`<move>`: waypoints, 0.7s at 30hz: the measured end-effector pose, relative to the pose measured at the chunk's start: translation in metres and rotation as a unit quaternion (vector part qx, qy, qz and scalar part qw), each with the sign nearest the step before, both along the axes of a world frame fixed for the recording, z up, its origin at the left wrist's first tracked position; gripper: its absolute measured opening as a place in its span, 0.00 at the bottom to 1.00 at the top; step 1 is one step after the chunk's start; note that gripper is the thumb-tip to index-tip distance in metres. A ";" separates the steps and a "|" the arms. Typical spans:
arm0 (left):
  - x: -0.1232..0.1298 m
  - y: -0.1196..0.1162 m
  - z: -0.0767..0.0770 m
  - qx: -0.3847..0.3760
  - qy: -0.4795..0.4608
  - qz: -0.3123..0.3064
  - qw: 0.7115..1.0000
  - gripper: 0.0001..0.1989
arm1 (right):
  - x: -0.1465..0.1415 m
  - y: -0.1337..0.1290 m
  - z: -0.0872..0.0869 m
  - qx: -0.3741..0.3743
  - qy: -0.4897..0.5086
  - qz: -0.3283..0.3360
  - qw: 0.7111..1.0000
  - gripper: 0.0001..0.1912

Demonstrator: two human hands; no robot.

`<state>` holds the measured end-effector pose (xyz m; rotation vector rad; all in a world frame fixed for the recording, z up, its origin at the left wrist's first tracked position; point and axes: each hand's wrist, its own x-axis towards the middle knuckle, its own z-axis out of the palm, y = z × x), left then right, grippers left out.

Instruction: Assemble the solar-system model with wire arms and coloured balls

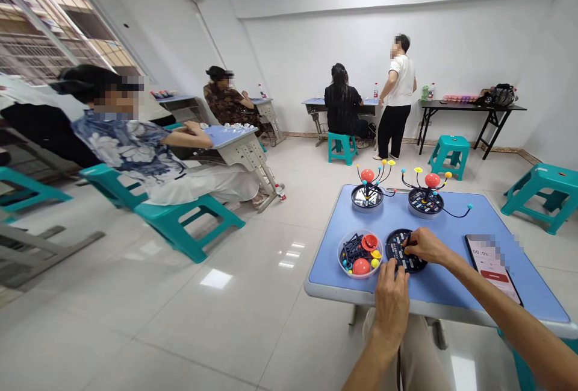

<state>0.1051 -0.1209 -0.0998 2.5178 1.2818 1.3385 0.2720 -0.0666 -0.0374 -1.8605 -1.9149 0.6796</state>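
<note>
My right hand point(427, 246) reaches in from the right, its fingertips pinched at the middle of a black round base point(405, 251) with small holes and white markings. What lies between the fingertips is too small to tell. My left hand point(391, 300) grips the near rim of that base, close to the table's front edge. Just left of the base is a clear plastic bowl point(360, 253) holding black parts, a red ball and small yellow and teal balls. Beyond stand two finished wire models with red balls on black bases point(367, 196) point(425, 202), on the blue table point(433, 282).
A phone point(493, 267) showing a timer lies at the table's right. Teal plastic stools point(540, 195) stand around the tiled floor. A seated person point(126, 150) works at a desk to the left. Several other people sit or stand farther back, near desks along the wall.
</note>
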 end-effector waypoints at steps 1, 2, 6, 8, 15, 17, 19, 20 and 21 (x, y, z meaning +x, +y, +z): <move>0.000 0.000 0.002 0.000 -0.002 -0.001 1.000 0.09 | 0.000 -0.001 -0.001 0.007 -0.011 0.002 1.000 0.08; 0.001 0.001 0.003 -0.001 -0.003 -0.001 1.000 0.08 | -0.001 -0.001 -0.002 0.014 -0.020 0.003 1.000 0.08; 0.002 0.001 0.007 -0.007 -0.002 0.003 1.000 0.07 | -0.003 -0.007 -0.010 0.041 -0.055 -0.002 0.998 0.09; 0.003 0.001 0.007 -0.007 -0.001 0.006 1.000 0.07 | -0.004 -0.009 -0.015 0.053 -0.068 -0.011 0.996 0.09; 0.003 0.002 0.005 0.000 -0.005 0.004 1.000 0.07 | -0.005 -0.016 -0.018 0.070 -0.074 -0.020 0.995 0.08; 0.004 0.002 0.004 -0.001 -0.004 0.007 1.000 0.07 | -0.003 -0.017 -0.015 0.067 -0.069 -0.012 0.995 0.06; 0.004 0.002 0.005 0.002 -0.005 0.009 1.000 0.07 | -0.001 -0.017 -0.012 0.063 -0.062 -0.002 0.996 0.04; 0.003 0.002 0.005 0.002 -0.005 0.009 1.000 0.07 | 0.000 -0.017 -0.011 0.061 -0.058 0.002 0.996 0.04; 0.003 0.002 0.005 0.002 -0.005 0.009 1.000 0.07 | 0.001 -0.017 -0.010 0.061 -0.054 0.005 0.997 0.04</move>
